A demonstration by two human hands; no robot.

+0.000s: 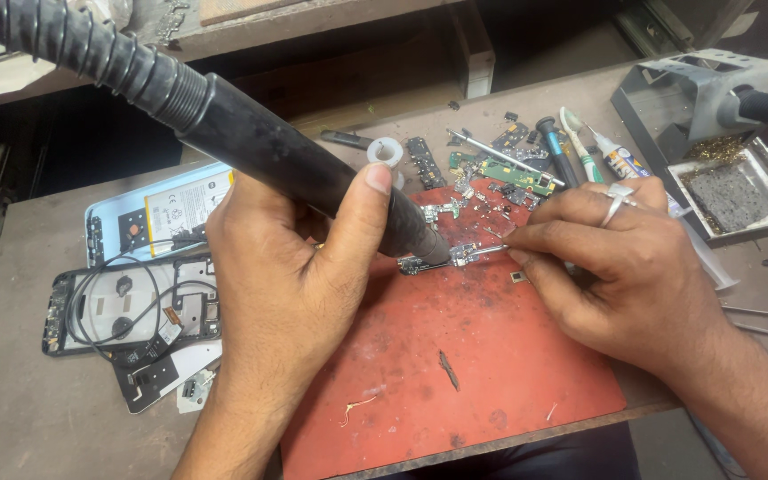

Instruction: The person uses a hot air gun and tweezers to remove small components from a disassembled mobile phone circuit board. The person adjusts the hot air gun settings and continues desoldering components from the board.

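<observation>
Black hot-air wand (224, 124) clenched in left hand (286, 284), right hand (615, 258) pinching tweezers (488, 252), white-labelled battery (184, 209) left.

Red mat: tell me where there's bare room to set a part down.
Free: the red mat's near half, below both hands, bar a few scraps. Crowded: its far edge, with the small circuit board, loose parts and tools.
</observation>
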